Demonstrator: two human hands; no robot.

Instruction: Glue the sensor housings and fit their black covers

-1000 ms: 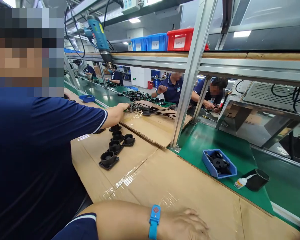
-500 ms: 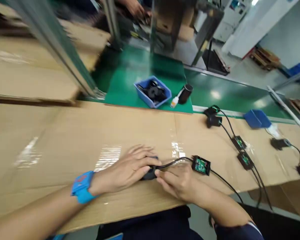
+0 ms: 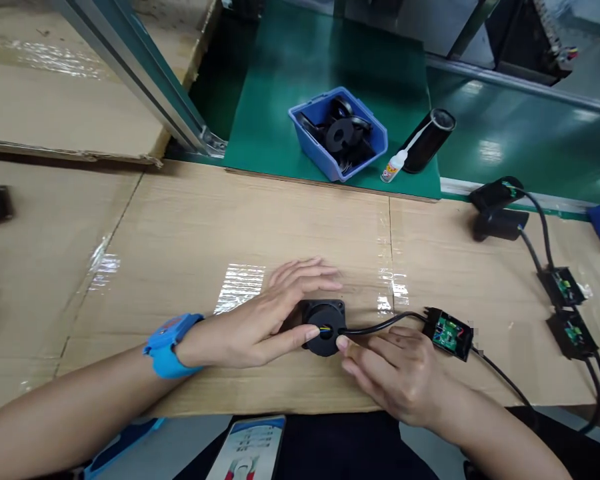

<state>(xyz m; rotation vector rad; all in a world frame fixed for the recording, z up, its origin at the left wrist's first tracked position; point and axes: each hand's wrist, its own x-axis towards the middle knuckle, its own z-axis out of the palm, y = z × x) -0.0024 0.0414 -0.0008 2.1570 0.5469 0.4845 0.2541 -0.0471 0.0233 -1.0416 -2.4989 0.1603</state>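
Note:
A black round housing on a square base [image 3: 324, 325] lies on the cardboard-covered bench [image 3: 230, 220], with coloured wires showing in its centre. My left hand [image 3: 260, 320], blue wristband on the wrist, steadies it: thumb on its left side, fingers spread behind it. My right hand [image 3: 390, 370] pinches the black cable [image 3: 380, 325] where it enters the housing. The cable runs right to a small open black box with a green circuit board [image 3: 450, 332].
A blue bin of black parts [image 3: 340, 133] sits on the green mat beside a glue bottle [image 3: 393, 168] and a black cylinder [image 3: 427, 140]. More cabled modules [image 3: 560, 287] lie at right. An aluminium post [image 3: 145, 80] rises at upper left.
The camera swung from the co-worker on the left down to my bench. Both hands now sit at the black housing, which has become visible between them.

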